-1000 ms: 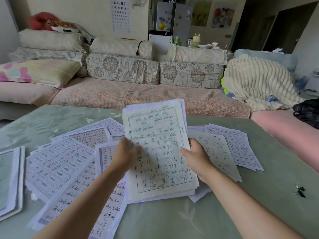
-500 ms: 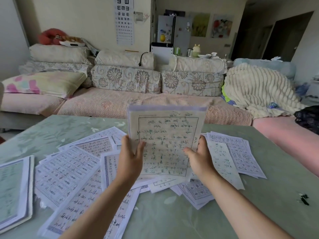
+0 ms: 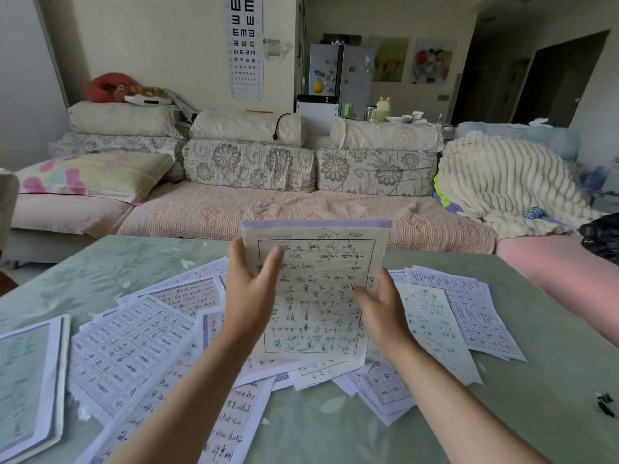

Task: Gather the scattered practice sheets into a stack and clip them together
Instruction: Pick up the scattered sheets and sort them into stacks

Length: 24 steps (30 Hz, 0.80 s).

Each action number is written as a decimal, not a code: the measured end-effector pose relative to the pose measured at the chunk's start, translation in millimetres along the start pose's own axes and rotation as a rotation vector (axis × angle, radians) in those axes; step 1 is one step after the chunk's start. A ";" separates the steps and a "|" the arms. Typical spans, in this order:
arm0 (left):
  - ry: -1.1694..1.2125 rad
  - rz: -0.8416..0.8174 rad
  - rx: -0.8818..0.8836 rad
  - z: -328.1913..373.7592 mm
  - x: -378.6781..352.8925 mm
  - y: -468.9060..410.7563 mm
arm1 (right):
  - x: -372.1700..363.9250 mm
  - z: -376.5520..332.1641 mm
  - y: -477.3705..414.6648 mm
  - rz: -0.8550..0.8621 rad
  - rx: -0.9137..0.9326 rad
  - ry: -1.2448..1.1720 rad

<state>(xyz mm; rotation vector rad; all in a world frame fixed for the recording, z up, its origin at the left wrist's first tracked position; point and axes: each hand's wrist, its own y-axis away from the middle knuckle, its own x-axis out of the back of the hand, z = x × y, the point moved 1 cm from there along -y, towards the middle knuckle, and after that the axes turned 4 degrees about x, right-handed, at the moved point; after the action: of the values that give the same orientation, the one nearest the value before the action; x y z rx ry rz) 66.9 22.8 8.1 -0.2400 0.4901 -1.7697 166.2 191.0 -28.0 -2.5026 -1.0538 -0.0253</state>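
Left hand (image 3: 249,296), right hand (image 3: 382,308), stack (image 3: 318,289) upright between

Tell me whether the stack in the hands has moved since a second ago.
Yes. The stack has tipped up from flat to nearly upright, uncovering scattered sheets on the table that it covered before.

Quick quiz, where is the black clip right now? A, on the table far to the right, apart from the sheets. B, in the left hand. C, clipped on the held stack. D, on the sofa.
A: the black clip lies on the table at the far right, apart from the scattered sheets.
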 end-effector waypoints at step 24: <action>-0.077 -0.218 0.140 0.1 -0.5 -37.2 | 17.2 -25.9 -37.9 0.119 0.143 -0.084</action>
<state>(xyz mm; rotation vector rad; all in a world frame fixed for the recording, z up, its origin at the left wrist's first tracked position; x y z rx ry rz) 34.6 30.3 24.9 -0.2703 0.2912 -1.9894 156.1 216.2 12.8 -2.4494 -0.9037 0.1847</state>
